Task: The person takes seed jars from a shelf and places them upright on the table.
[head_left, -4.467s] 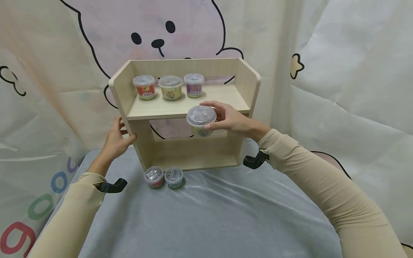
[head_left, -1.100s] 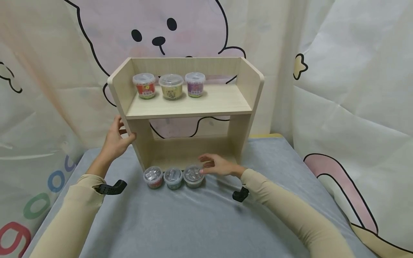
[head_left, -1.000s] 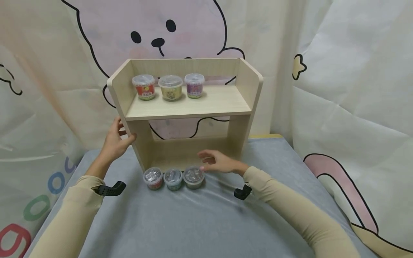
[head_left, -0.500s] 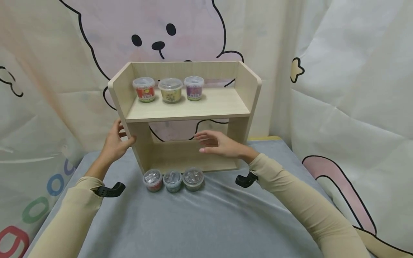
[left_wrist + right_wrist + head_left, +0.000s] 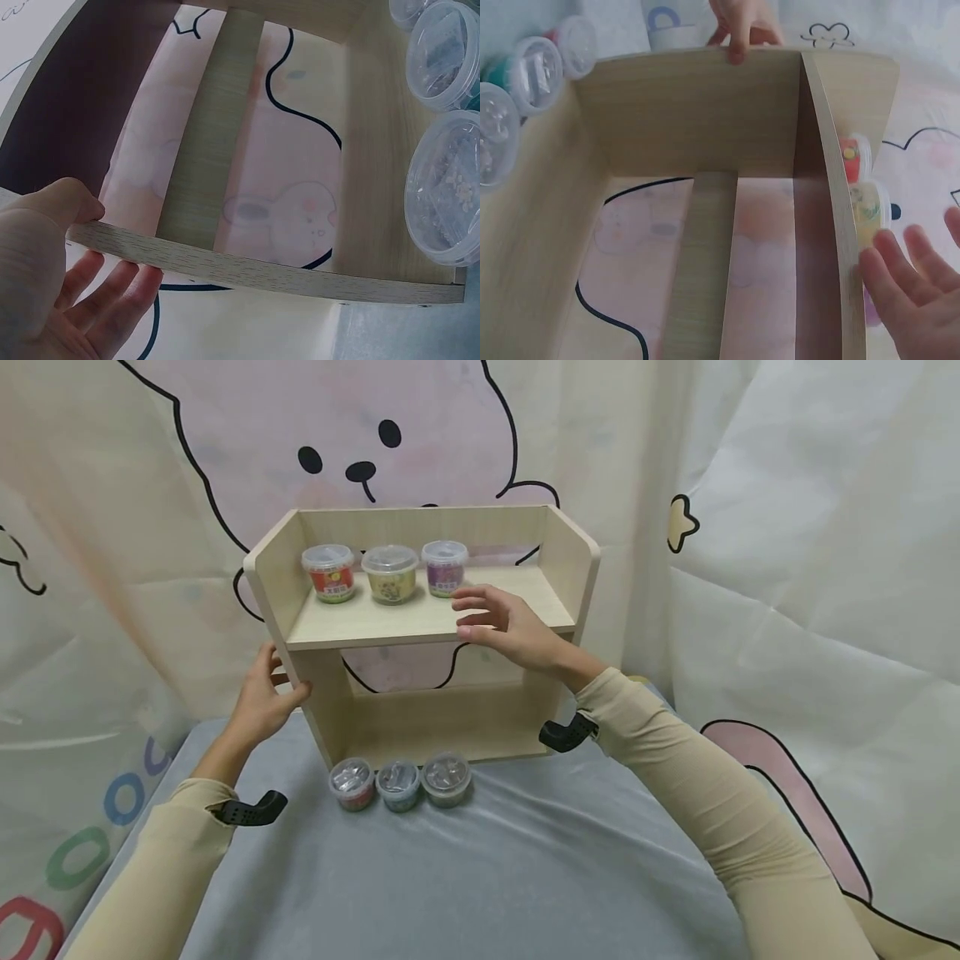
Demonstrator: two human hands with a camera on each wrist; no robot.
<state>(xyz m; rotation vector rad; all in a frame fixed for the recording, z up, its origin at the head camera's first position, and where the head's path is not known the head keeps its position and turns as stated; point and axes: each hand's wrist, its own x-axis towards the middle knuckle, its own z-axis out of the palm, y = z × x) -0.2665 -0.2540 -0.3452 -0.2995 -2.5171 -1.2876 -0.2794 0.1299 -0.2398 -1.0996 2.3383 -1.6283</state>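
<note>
Thumb and fingers of the left hand [image 5: 45, 277] are being shown clamping the wooden shelf [image 5: 255, 266] panel; the right hand [image 5: 504, 625] is being held open near the purple cup [image 5: 444, 564].

Very little can be read. The red-labelled cup [image 5: 327, 573] at the left of the upper shelf [image 5: 360, 622] carries a yellow band of small characters, too blurred to make out. The yellow cup [image 5: 390, 575] and the purple cup [image 5: 444, 568] beside it have printed labels with no legible words. On the curtain [image 5: 75, 852] at near left stand large coloured rounded shapes, perhaps letters or digits, cut off by the frame.
</note>
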